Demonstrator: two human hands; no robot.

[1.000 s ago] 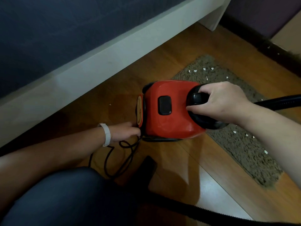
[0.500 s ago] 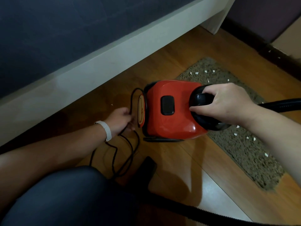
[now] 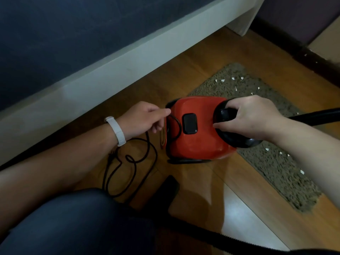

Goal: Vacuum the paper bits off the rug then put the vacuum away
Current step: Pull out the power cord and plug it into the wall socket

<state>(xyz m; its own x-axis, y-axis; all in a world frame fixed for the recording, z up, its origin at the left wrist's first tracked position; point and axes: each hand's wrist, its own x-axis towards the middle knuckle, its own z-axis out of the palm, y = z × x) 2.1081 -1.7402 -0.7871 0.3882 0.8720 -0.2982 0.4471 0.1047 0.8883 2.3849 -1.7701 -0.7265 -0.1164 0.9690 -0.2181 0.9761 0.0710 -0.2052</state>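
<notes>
A red canister vacuum (image 3: 198, 142) stands on the wooden floor at the near edge of a brown shaggy rug (image 3: 276, 166). My right hand (image 3: 248, 116) grips its black handle (image 3: 225, 115). My left hand (image 3: 145, 116), at the vacuum's rear, pinches the black power cord (image 3: 147, 150), which loops onto the floor beside my wrist. White paper bits (image 3: 233, 78) lie scattered over the rug. The black hose (image 3: 316, 116) runs off to the right.
A white bed frame (image 3: 110, 70) with a dark mattress runs along the left and back. My knee in dark trousers (image 3: 73, 223) fills the bottom left. A black nozzle piece (image 3: 165, 190) lies on the floor near it, with hose (image 3: 230, 240) along the bottom.
My left hand has risen from the floor at the vacuum's lower rear to its upper rear, drawing out more cord, which now loops wider on the floor. My right hand stays on the handle.
</notes>
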